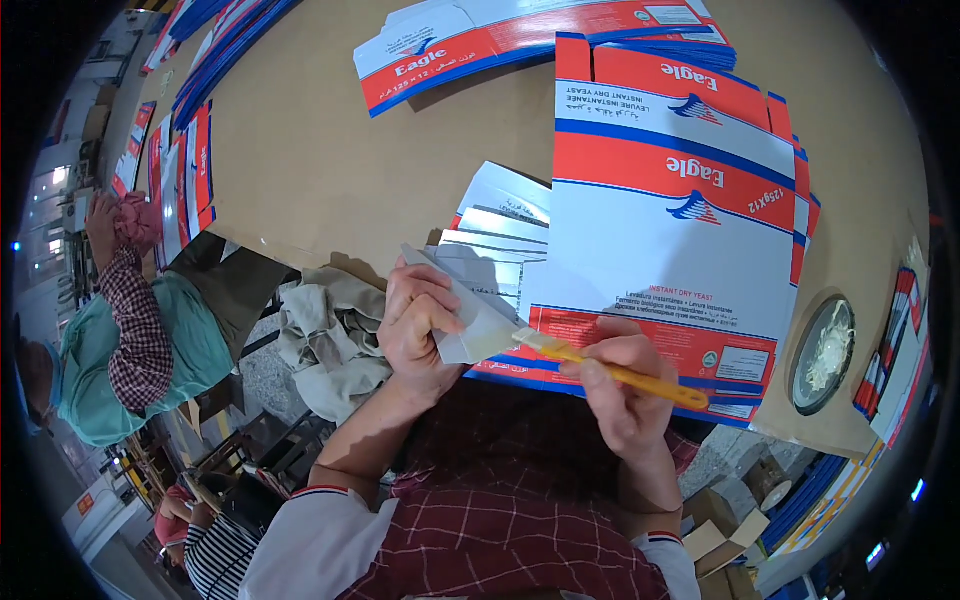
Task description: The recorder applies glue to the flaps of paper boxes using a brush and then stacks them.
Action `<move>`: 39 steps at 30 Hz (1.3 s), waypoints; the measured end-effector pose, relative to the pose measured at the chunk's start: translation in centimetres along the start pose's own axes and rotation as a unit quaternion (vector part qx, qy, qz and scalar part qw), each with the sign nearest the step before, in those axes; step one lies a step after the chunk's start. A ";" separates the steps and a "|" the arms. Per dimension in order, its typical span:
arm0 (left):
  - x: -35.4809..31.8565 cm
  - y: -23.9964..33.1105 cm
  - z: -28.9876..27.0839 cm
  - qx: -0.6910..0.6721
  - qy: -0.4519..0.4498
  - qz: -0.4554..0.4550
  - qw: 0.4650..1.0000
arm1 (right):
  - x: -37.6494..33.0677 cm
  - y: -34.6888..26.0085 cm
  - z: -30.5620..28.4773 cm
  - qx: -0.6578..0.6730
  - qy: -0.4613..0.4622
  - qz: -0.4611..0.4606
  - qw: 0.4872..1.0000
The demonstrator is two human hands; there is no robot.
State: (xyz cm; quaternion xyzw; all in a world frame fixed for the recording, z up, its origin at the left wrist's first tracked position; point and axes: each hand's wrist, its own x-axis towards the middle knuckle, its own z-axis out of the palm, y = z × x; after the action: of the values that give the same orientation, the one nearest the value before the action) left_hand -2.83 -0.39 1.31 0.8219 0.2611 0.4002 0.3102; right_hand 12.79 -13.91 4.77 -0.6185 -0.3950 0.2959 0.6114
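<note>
My left hand [415,325] is closed on a small folded piece of white card [482,325], held tilted above the table edge. In my right hand [630,390] is a brush with a yellow handle [640,382]. Its pale bristles [527,338] touch the edge of the white card. Beneath both hands lie flat printed cartons [670,240] in red, white and blue, stacked and partly fanned. More white-faced printed pieces [490,245] spread out beside them, partly hidden by my left hand and the card.
A round dish [823,355] holding a whitish substance stands at the right. Further carton stacks lie at the far side [540,50] and far left [225,50]. A grey cloth [335,340] hangs by the table edge. At the left, a co-worker's hand [102,228] is near other cartons.
</note>
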 end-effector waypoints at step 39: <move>-0.5 -0.2 -0.1 0.031 0.024 0.008 0.999 | 0.3 -2.8 3.0 -0.149 -0.060 -0.131 0.978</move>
State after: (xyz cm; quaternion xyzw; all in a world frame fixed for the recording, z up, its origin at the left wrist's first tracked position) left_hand -3.22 -0.55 1.00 0.8233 0.2747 0.4138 0.2747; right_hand 10.02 -12.23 7.30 -0.6266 -0.5482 0.1878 0.5211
